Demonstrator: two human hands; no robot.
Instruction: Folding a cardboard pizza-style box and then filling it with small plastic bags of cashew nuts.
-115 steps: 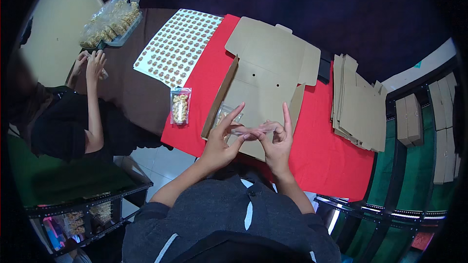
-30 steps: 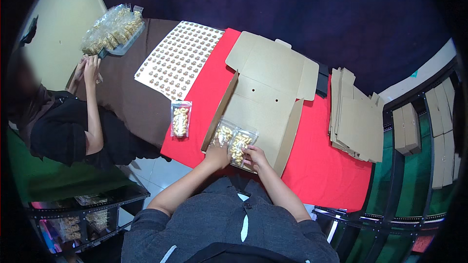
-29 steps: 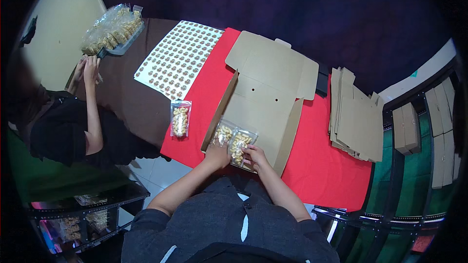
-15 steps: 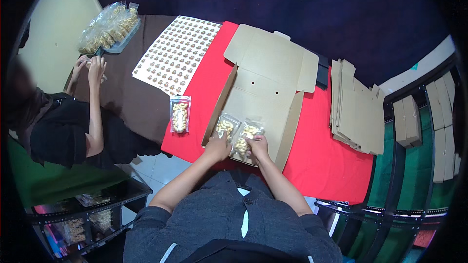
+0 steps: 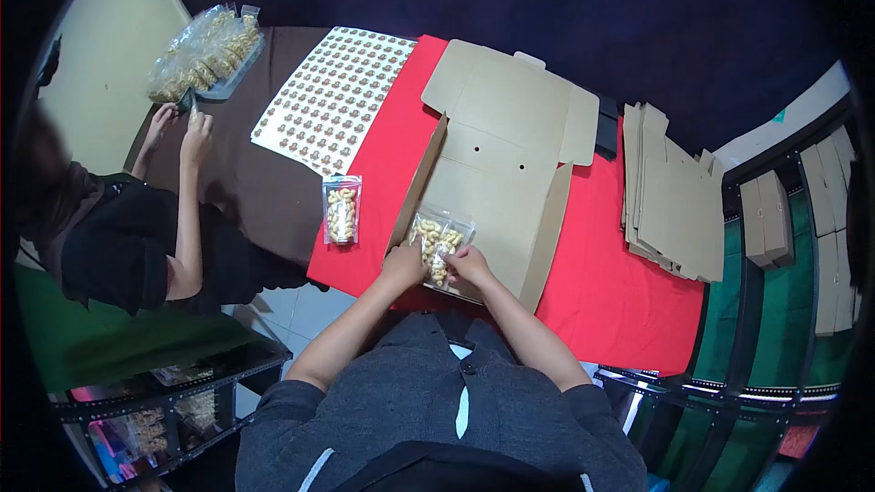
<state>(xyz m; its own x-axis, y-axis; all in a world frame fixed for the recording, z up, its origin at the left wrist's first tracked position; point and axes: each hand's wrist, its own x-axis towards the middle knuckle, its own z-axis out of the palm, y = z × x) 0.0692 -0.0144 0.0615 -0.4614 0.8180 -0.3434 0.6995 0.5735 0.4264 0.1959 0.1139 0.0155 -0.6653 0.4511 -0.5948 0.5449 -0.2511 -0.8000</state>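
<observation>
An unfolded brown cardboard box (image 5: 498, 184) lies in front of me with its lid laid back. In its near left corner are clear pouches of pale, curved nuts that look like cashews (image 5: 444, 232), pressed close together and overlapping. My left hand (image 5: 404, 264) is closed at the left edge of these pouches, by the box's left wall. My right hand (image 5: 468, 265) pinches the pouch on the right, its fingers bent over the near part. The pouches' lower ends are partly covered by my fingers.
Another nut pouch (image 5: 342, 211) lies on the red cloth (image 5: 629, 319) left of the box. Beyond it is a sheet of printed stickers (image 5: 335, 96). Flat cardboard (image 5: 674, 196) is stacked at right. At left, a co-worker's hands (image 5: 195, 132) are near a heap of bagged nuts (image 5: 208, 53).
My right hand has brought its pouch leftward, against the one at my left hand. The co-worker's hands have shifted slightly right and parted.
</observation>
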